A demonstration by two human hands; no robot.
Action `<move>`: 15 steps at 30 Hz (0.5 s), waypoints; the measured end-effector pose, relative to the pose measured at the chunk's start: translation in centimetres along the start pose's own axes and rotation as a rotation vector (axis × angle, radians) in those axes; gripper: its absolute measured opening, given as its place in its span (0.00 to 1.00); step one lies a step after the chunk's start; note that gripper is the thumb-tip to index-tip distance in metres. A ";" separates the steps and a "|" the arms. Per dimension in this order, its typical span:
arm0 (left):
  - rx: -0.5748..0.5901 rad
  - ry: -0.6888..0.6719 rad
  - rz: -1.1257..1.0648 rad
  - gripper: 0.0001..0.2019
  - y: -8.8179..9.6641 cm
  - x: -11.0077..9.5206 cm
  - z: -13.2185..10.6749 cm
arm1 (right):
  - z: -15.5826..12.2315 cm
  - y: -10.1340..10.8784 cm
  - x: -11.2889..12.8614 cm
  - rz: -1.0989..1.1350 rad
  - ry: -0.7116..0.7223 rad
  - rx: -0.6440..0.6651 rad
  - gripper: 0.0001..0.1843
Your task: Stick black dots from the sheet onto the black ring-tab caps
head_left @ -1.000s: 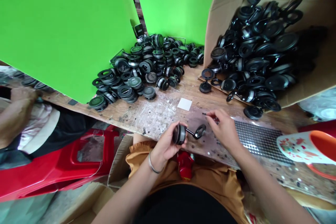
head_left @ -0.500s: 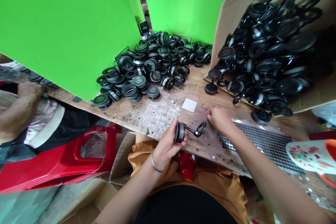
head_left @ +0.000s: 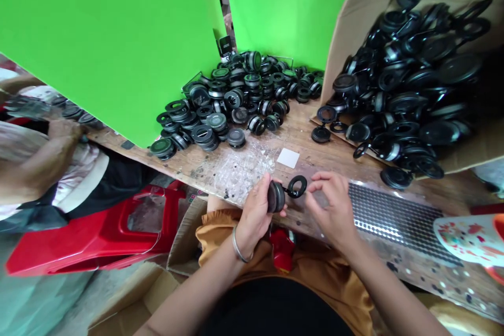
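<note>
My left hand grips a round black cap whose tethered ring sticks out to the right. My right hand hovers just right of that ring, thumb and forefinger pinched together on something too small to make out. Both hands are over the near edge of the worn wooden table. A perforated metal sheet lies under and right of my right hand.
A heap of black caps lies at the table's back. A tipped cardboard box at right spills more ringed caps. A white square lies mid-table. Another person's arm works at left, above a red stool. A patterned cup stands far right.
My right hand lifted off the table and came toward the cap's ring, fingers pinched. My left hand turned the cap and raised the ring. The view shifted slightly.
</note>
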State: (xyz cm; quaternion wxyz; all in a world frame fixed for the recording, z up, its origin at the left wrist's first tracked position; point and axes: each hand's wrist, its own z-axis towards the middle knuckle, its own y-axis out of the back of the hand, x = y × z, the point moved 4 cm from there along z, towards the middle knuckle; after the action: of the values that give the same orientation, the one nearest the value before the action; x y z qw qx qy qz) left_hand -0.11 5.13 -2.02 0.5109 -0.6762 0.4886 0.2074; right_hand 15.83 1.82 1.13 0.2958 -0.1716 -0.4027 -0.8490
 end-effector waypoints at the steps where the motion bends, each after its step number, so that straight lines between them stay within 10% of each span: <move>1: 0.005 -0.012 0.015 0.23 -0.2 0.0 -0.2 | -0.4 -0.1 0.6 -0.009 0.006 -0.003 0.03; 15: 0.078 -0.064 0.067 0.24 -1.6 0.5 -1.6 | -2.2 -0.3 0.7 -0.057 -0.099 0.003 0.04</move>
State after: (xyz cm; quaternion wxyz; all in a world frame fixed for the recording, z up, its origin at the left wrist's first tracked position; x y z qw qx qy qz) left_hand 1.16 3.51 -1.02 0.5448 -0.6321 0.5022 0.2268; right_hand 14.94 0.03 -0.02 0.2514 -0.2014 -0.4230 -0.8470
